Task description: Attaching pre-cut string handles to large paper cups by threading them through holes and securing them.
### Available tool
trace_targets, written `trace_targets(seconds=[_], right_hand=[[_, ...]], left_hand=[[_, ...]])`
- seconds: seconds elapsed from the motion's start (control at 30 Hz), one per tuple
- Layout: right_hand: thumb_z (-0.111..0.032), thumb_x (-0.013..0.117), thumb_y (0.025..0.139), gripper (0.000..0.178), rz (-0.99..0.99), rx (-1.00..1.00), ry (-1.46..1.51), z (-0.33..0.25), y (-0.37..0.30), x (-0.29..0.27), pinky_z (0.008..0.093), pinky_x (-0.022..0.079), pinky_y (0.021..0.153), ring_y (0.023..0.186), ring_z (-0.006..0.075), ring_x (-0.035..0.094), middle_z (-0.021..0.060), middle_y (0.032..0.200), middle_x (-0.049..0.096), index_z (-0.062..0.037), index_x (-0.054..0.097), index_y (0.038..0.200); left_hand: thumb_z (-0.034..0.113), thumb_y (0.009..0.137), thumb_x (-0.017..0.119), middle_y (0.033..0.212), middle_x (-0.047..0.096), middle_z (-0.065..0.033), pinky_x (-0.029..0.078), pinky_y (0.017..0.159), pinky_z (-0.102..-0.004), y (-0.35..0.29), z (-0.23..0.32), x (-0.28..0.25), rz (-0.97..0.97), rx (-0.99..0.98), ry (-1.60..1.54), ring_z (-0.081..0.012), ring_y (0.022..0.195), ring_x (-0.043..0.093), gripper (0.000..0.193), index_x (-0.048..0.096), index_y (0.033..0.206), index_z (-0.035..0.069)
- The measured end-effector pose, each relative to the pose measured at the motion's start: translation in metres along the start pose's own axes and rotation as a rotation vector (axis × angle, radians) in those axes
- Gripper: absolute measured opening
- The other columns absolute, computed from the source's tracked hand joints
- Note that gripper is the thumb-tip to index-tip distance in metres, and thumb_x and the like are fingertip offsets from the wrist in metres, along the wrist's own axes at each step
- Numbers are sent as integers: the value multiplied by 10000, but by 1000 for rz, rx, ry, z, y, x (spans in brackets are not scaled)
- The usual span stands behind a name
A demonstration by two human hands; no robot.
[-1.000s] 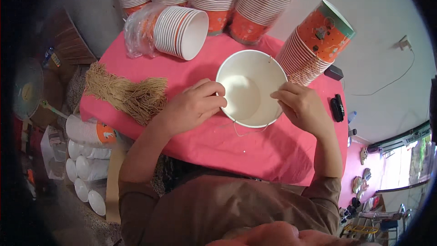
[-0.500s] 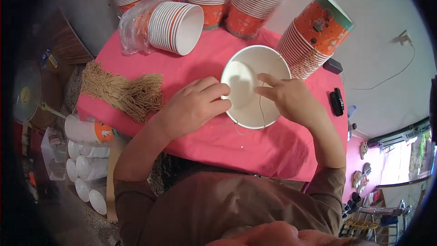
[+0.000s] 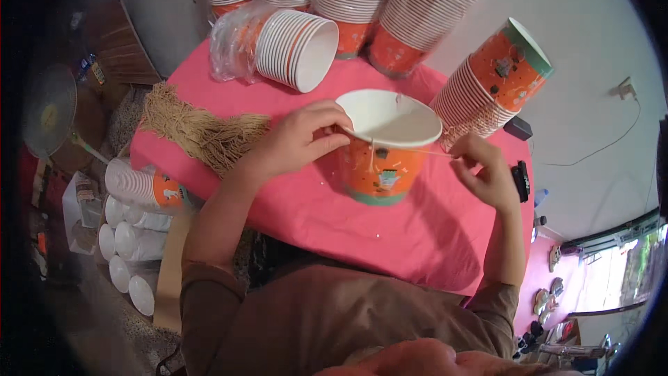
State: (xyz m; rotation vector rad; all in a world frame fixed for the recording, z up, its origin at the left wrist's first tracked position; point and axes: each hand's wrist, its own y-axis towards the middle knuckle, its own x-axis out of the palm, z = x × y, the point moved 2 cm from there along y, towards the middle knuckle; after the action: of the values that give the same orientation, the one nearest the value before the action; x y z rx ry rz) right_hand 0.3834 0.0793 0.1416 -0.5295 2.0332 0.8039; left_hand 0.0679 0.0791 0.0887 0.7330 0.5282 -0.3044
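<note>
A paper bucket (image 3: 383, 179), orange with a green base band and a white inside, stands upright on the pink cloth before me. My left hand (image 3: 303, 138) pinches its rim on the left side, thumb outside. A thin tan cord (image 3: 422, 151) runs from a knot just under the near rim across to my right hand (image 3: 487, 173). Its end is closed between the fingers of that hand, to the right of the bucket. To the left lies a bundle of the same kind of tan cord (image 3: 202, 131), beside my left forearm.
Plastic-wrapped stacks of paper buckets (image 3: 351, 7) line the back. A bagged stack (image 3: 296, 49) lies on its side; another stack (image 3: 473, 90) stands at right. Near the table's (image 3: 334, 237) right edge are a black marker (image 3: 520, 181) and a dark box (image 3: 518, 127). A carton (image 3: 172, 271) sits lower left.
My right hand has come out of the bucket and moved right, drawing the cord along. The bucket has tipped from facing me to upright, showing its orange side. The head view has shifted slightly.
</note>
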Motion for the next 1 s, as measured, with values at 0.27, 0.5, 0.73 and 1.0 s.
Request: trace_targets(seconds=[0.27, 0.5, 0.73, 1.0], right_hand=[[-88, 774, 670, 388, -74, -20, 62, -16, -9, 16, 313, 477, 620, 710, 210, 574, 97, 948, 599, -33, 588, 1007], [-102, 745, 649, 411, 23, -142, -28, -37, -4, -5, 357, 505, 647, 716, 257, 599, 109, 887, 598, -29, 597, 1025], [-137, 656, 710, 264, 118, -143, 335, -37, 7, -51, 259, 415, 569, 686, 104, 520, 32, 832, 579, -26, 600, 942], [-303, 505, 935, 434, 698, -151, -180, 29, 33, -209, 283, 499, 810, 923, 164, 616, 131, 1128, 607, 12, 574, 1225]], left_hand=[[124, 935, 594, 886, 629, 0, 461, 679, -224, 8, -42, 14, 65, -389, -632, -71, 805, 587, 181, 590, 1081, 19], [190, 951, 576, 869, 628, 11, 457, 632, -217, 21, -41, 19, -44, -400, -765, -55, 755, 568, 208, 586, 1096, 41], [164, 939, 585, 918, 606, 17, 467, 652, -217, 17, -47, 25, -136, -568, -1172, -63, 790, 564, 193, 585, 1103, 63], [32, 866, 639, 886, 579, 16, 475, 680, -208, -25, -82, 48, -104, -642, -647, -61, 793, 553, 195, 590, 1055, 24]])
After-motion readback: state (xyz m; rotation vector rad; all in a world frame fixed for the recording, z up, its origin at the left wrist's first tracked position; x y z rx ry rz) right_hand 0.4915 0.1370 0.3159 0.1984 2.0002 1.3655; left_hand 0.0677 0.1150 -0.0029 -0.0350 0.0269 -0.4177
